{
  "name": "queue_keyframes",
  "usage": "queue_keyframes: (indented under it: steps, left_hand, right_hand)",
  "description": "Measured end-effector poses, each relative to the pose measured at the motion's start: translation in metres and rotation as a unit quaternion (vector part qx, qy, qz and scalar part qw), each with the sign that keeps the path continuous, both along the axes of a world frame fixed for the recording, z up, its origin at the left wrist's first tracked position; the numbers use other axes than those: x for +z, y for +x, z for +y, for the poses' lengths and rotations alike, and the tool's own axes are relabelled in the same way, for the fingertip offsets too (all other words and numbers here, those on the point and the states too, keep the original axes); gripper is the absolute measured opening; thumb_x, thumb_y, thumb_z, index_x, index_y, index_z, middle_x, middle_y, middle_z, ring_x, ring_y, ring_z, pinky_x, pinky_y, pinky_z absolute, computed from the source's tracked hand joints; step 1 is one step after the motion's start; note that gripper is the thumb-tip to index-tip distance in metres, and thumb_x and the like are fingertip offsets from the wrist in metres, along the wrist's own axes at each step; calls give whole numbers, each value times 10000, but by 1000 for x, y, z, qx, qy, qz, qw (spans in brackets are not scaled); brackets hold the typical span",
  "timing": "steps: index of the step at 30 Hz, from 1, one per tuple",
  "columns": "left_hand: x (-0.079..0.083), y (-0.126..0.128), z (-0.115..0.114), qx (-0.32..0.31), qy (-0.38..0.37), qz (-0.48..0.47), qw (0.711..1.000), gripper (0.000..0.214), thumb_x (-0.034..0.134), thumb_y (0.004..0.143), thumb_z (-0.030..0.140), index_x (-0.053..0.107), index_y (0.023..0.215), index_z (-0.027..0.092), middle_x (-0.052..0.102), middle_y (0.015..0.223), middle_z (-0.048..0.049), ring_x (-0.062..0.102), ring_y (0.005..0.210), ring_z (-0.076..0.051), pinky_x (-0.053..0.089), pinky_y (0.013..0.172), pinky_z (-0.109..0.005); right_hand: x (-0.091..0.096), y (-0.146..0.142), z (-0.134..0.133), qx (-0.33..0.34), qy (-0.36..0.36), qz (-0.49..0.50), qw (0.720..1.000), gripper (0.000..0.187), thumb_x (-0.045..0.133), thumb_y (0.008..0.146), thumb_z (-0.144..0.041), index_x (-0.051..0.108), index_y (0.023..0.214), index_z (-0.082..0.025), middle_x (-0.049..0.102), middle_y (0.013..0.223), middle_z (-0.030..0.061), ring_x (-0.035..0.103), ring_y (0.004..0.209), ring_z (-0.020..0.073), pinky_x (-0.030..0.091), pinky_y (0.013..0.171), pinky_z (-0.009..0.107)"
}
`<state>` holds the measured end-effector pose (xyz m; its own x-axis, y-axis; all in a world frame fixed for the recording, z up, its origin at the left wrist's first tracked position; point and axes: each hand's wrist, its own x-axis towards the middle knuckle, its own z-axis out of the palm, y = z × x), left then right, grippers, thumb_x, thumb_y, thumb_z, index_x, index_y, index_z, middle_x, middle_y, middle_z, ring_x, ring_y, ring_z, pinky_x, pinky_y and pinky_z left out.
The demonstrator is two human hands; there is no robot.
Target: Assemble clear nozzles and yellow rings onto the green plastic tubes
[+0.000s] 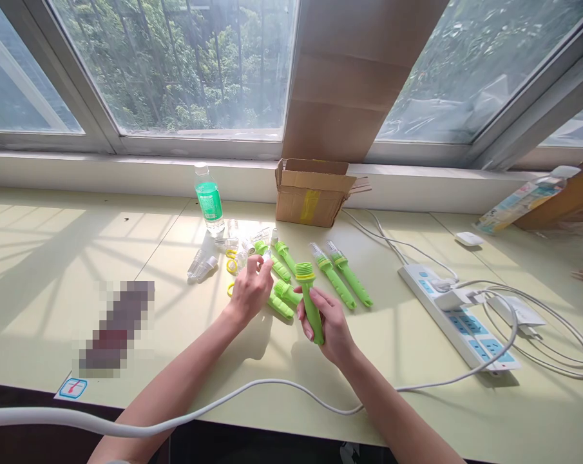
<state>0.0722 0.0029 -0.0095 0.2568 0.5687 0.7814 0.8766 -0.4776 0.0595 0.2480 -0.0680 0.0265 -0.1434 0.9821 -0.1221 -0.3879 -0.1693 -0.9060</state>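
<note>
Green threaded plastic handle (312,314) is grasped by right hand (334,323). Left hand (252,288), at its ten o'clock: grip unclear; brushing could scatter clear plastic caps (197,265).

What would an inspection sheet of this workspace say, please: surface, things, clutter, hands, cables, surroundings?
Surface: pale table, streaked with shadows.
Job's things: green handles, clear pieces, yellow rings, loosely grouped.
Clutter: bottle with green label, cardboard box, blurred item.
Hands: right hand holds one green handle; left hand is at the group, its grip unclear.
Cables: white cable crosses the foreground; others lie around the power strip.
Surroundings: windows, with greenery outside.
</note>
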Motion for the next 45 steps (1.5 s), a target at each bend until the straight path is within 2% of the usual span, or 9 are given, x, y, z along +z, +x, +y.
queue_keyframes:
  steps: [5, 11, 19, 24, 31, 33, 38, 42, 45]
  left_hand:
    - [5, -2, -2, -25, -11, -23, 999, 261, 486, 893, 99, 535, 1145, 147, 569, 1031, -137, 681, 798, -178, 546, 498, -227]
    - [8, -4, -4, -76, 23, -50, 996, 169, 548, 885, 114, 544, 1042, 175, 631, 1163, -146, 704, 954, -208, 617, 689, -276]
    - [5, -6, -3, -108, 35, -57, 992, 88, 551, 889, 127, 528, 958, 176, 660, 1197, -185, 687, 1058, -248, 605, 795, -341]
    - [8, -6, -5, -117, 36, -69, 990, 96, 573, 879, 137, 489, 902, 177, 679, 1132, -185, 697, 1020, -237, 598, 761, -319]
    - [13, -5, -8, -96, 28, -86, 991, 144, 589, 868, 198, 447, 889, 200, 648, 970, -81, 683, 755, -149, 492, 506, -213]
    - [14, -5, -9, -106, 24, -96, 989, 160, 590, 860, 194, 453, 943, 197, 632, 947, -72, 672, 774, -154, 503, 536, -224]
    - [16, -5, -9, -104, 32, -103, 989, 288, 621, 841, 185, 486, 1095, 195, 667, 952, -71, 649, 891, -210, 542, 776, -351]
    - [15, -5, -10, -91, 20, -109, 990, 313, 645, 850, 206, 501, 1127, 208, 706, 997, -67, 649, 823, -207, 525, 769, -373]
    - [13, -5, -10, -111, 6, -119, 987, 311, 630, 866, 177, 488, 1141, 214, 702, 1090, -83, 668, 889, -210, 537, 798, -380]
  right_hand:
    - [0, -1, -1, 2, -4, -7, 1000, 326, 569, 907, -446, 620, 1017, -144, 627, 592, -4, 448, 309, 71, 294, 321, 193]
    - [0, 0, -1, 4, -6, -10, 1000, 337, 573, 902, -457, 618, 1014, -142, 622, 587, -6, 446, 308, 72, 287, 320, 195]
    - [1, -1, -1, 5, -6, -12, 1000, 340, 575, 898, -460, 618, 1015, -144, 619, 586, -10, 447, 308, 69, 285, 320, 193]
    - [2, -2, -1, 4, -7, -16, 1000, 350, 584, 884, -473, 623, 1003, -146, 619, 580, -10, 446, 307, 70, 285, 317, 196]
    - [2, -2, -1, 3, -9, -18, 1000, 350, 587, 879, -481, 621, 994, -152, 624, 580, -8, 442, 306, 73, 294, 312, 197]
    - [2, -2, -2, 6, -8, -16, 1000, 337, 582, 888, -468, 619, 1001, -153, 624, 582, -10, 445, 309, 72, 298, 315, 193]
    - [1, -2, -2, 10, -6, -13, 1000, 333, 579, 892, -461, 615, 1014, -154, 625, 588, -12, 450, 311, 71, 307, 317, 190]
    - [2, -2, -2, 7, -7, -17, 1000, 351, 585, 881, -473, 616, 1021, -153, 623, 589, -13, 445, 309, 74, 306, 315, 197]
    - [2, -3, -2, 3, -9, -22, 1000, 366, 591, 871, -483, 619, 1026, -152, 622, 586, -12, 437, 309, 76, 300, 313, 203]
